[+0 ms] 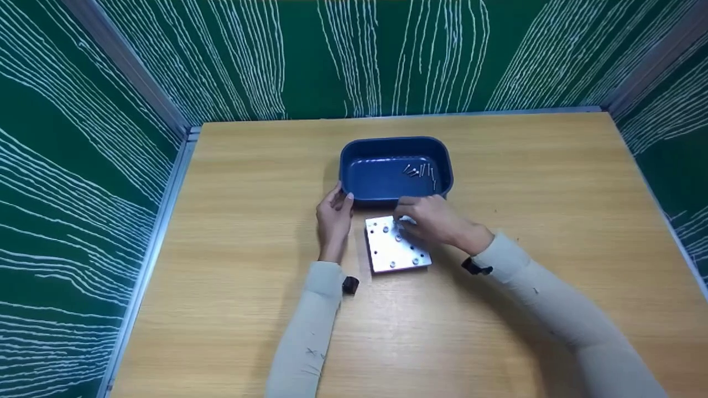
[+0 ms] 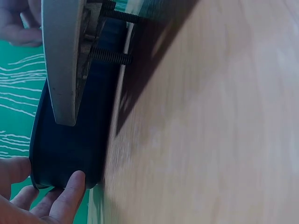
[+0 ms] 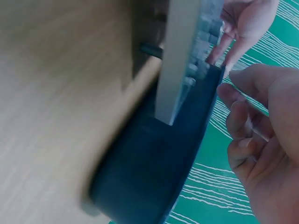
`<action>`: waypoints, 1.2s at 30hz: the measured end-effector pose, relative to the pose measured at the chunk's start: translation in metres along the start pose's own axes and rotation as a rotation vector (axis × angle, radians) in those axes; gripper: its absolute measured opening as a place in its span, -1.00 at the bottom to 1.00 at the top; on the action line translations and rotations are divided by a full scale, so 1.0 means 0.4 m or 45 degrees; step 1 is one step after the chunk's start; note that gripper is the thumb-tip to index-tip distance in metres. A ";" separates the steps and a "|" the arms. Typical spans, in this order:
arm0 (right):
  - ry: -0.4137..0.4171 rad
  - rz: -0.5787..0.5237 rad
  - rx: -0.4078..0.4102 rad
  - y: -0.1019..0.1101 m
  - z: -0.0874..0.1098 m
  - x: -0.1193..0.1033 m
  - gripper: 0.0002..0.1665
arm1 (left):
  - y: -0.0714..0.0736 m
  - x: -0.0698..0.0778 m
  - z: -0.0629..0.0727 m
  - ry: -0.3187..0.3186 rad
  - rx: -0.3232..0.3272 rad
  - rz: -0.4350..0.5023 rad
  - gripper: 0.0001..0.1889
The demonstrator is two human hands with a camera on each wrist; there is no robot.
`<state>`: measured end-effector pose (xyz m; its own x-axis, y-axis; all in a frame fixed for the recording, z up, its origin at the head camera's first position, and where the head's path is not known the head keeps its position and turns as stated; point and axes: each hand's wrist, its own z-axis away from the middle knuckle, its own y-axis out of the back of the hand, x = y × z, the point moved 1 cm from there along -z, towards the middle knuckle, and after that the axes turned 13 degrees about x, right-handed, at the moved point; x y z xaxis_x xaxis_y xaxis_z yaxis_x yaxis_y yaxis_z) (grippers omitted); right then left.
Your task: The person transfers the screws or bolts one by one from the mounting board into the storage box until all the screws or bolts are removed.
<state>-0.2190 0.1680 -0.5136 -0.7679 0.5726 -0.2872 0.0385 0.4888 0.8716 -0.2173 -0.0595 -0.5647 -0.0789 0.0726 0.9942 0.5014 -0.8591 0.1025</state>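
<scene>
A blue tray point(image 1: 373, 179) stands on the table, with several screws point(image 1: 421, 170) lying at its right side. My left hand point(image 1: 334, 221) grips the tray's near left corner, thumb at the rim and fingers against the outer wall. Just in front of it is a square metal plate point(image 1: 381, 249) with holes and several bolt heads. Threaded bolts point(image 2: 112, 56) stick out from its underside. Over the plate's far right corner hovers my right hand point(image 1: 428, 218), fingers curled. A pale streak shows among those fingers in the right wrist view; whether it is a held screw is unclear.
The wooden table point(image 1: 249, 221) is bounded by green panels point(image 1: 310, 61) with white wavy lines at the back and both sides. Metal frame rails point(image 1: 166, 210) run along its edges. Dark straps with small devices point(image 1: 477, 266) sit on both wrists.
</scene>
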 end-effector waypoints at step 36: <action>0.255 0.089 -0.114 -0.022 0.040 -0.031 -0.89 | 0.003 0.017 0.004 0.071 0.005 -0.039 -0.49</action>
<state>-0.1996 0.1671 -0.5239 -0.8773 0.4565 -0.1481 0.0460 0.3871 0.9209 -0.2156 -0.0592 -0.5579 -0.1424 0.0705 0.9873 0.5011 -0.8551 0.1333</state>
